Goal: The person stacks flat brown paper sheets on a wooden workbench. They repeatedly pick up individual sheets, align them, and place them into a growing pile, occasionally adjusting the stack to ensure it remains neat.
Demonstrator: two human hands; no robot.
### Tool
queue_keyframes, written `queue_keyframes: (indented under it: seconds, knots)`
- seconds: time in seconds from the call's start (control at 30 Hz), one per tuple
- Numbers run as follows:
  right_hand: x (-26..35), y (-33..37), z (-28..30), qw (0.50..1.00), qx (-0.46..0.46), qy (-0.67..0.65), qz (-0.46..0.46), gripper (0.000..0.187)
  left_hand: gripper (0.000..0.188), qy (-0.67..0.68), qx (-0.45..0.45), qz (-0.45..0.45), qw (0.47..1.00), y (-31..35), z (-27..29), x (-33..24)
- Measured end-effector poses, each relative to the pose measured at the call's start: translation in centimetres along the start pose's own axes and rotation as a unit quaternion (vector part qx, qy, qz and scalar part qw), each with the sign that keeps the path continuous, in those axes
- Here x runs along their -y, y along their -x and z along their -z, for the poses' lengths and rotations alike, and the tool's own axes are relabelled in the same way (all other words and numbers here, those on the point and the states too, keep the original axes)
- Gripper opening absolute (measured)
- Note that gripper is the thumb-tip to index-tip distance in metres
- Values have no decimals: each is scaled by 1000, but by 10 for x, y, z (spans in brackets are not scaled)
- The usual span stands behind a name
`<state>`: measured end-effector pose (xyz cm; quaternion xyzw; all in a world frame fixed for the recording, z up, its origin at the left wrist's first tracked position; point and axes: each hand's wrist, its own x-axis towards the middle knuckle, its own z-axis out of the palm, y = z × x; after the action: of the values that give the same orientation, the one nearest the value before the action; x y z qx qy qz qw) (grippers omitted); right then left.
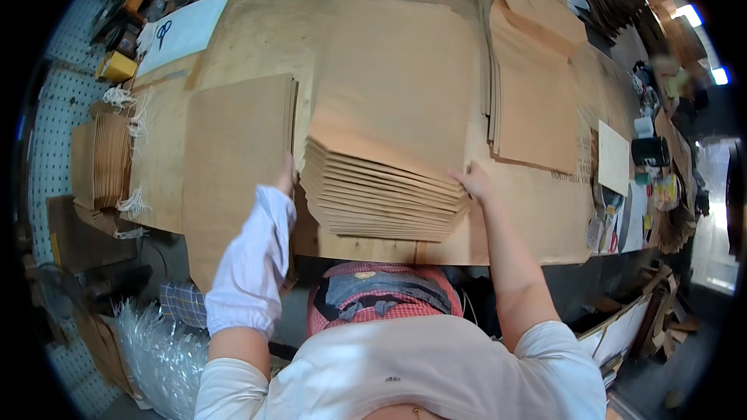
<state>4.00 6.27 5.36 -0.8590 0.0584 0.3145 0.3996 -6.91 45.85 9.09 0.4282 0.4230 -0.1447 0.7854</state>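
Note:
In front of me lies a fanned stack of brown paper bags (389, 101), its near folded ends stepped one over another. My right hand (475, 182) is at the stack's right edge, the thumb reaching over it and a finger pointing away from me. The hand looks open. My left hand (286, 177), below a pale sleeve cover (253, 257), is at the right edge of another pile of brown paper bags (233, 132) at the left. That pile overhangs the table's front edge. Most of the left fingers are hidden, so their grip cannot be made out.
The wooden table (272, 19) carries another pile of bags (537, 85) at the right. Dark scissors (163, 32) lie on a white sheet at the far left. Bundled bags (109, 159) with white string (138, 120) stand left. A dark roll (650, 152) sits among clutter at the right.

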Motion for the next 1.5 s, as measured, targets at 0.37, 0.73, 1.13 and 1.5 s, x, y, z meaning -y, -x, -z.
queue_keyframes:
  seconds: [0.37, 0.73, 1.13, 1.5]
  knots:
    - [108, 79, -95, 884, -48, 411, 215, 54, 59, -857, -58, -173, 482, -7, -72, 46]
    - [61, 64, -105, 920, -170, 338, 98, 62, 61, -774, -89, -260, 570, 9, -47, 67]
    - [-28, 33, -81, 957, -217, 127, 147, 66, 73, -677, -170, -384, 605, -16, -43, 100]
    - [-39, 17, -85, 961, -208, 83, 163, 70, 70, -662, -131, -382, 631, -34, -45, 98]
